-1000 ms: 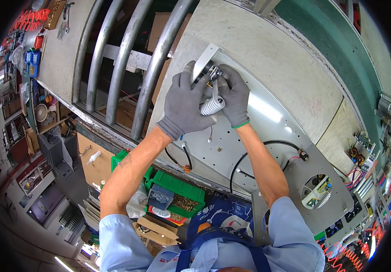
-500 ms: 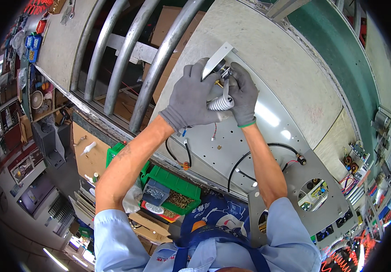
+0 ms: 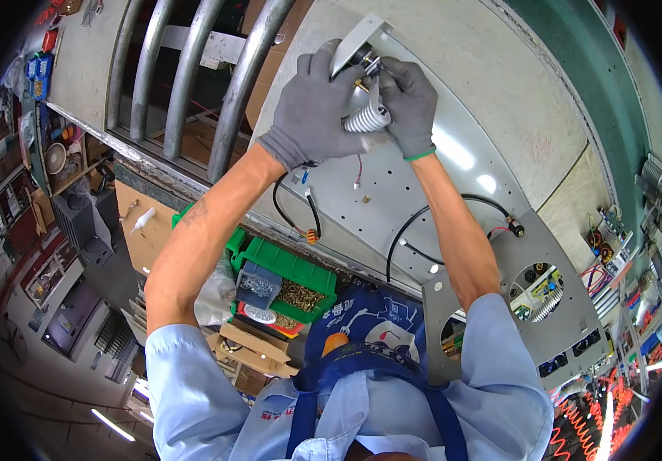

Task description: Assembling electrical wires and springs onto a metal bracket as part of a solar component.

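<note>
My left hand (image 3: 311, 115), in a grey glove, curls its fingers at the bent flange (image 3: 358, 38) on the far end of a grey sheet-metal panel (image 3: 408, 184). Its thumb stretches under a white corrugated hose (image 3: 367, 119). Through the flange sits a black round fitting (image 3: 361, 55). My right hand (image 3: 411, 107), gloved too, pinches close to the small metal piece (image 3: 375, 66) at that fitting, its fingertips partly hidden. A brass-coloured pin (image 3: 361, 84) shows between the hands, beside a bent white strip (image 3: 374, 94).
Black cables (image 3: 406, 230) lie over the panel, and one has an orange-banded ring (image 3: 312, 236). Left of the worktop are curved steel bars (image 3: 240, 92). Below its near edge stand green bins (image 3: 292, 265) of screws. A grey cabinet plate (image 3: 554, 253) with round cutouts lies at right.
Hands, flange and hose sit higher in the picture, as do the bench and bins, so the view has shifted. The grip looks much the same.
</note>
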A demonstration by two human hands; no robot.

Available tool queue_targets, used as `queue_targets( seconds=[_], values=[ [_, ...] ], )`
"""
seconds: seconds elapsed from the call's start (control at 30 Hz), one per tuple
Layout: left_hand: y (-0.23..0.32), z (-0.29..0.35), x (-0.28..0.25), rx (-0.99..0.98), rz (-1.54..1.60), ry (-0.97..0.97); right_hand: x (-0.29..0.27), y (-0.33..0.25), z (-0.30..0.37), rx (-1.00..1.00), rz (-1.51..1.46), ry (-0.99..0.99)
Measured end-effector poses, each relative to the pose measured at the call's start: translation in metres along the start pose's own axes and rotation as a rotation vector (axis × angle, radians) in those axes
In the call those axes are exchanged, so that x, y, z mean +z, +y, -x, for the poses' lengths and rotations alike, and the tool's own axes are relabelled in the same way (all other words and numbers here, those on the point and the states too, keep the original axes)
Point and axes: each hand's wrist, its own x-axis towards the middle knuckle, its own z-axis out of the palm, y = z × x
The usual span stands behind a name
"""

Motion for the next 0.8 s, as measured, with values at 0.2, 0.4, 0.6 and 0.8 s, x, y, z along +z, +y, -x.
queue_targets(
  seconds=[0.2,0.4,0.6,0.8],
  values=[
    [0.002,0.001,0.004,0.016,-0.04,0.016,-0.001,0.003,0.004,-0.011,-0.052,-0.011],
    [0.006,-0.002,-0.001,-0.01,0.002,0.012,-0.002,-0.001,0.002,0.053,-0.019,-0.043],
    [0.007,-0.003,-0.005,-0.031,0.064,-0.02,-0.005,-0.004,0.001,0.107,-0.115,-0.06],
    [0.004,-0.002,-0.005,-0.025,0.079,-0.038,-0.003,-0.013,0.0,0.224,-0.25,-0.065]
  ],
)
